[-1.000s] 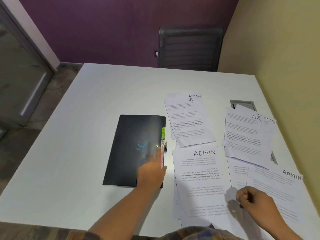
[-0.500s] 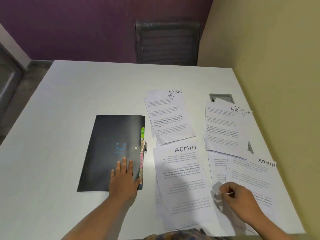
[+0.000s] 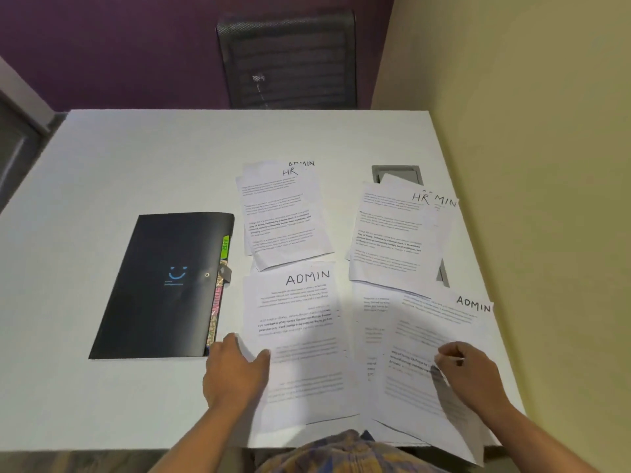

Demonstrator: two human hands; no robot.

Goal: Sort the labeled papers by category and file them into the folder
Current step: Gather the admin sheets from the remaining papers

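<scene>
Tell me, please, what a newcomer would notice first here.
A closed black plastic folder with a blue smiley lies left on the white table, with white printed sheets marked HR and ADMIN spread to its right. The left hand grips the near ADMIN sheet; the right hand pinches a second sheet.

Folder (image 3: 160,285) recorded as black, smooth, faint sheen; sheets (image 3: 297,336) as matt white paper; table (image 3: 136,158) smooth, matt white

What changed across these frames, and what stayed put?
The left hand slid right, off the black folder, and took hold of the middle ADMIN sheet at its left edge. The right hand still pinches the right ADMIN sheet. The folder stays closed where it lay.
</scene>
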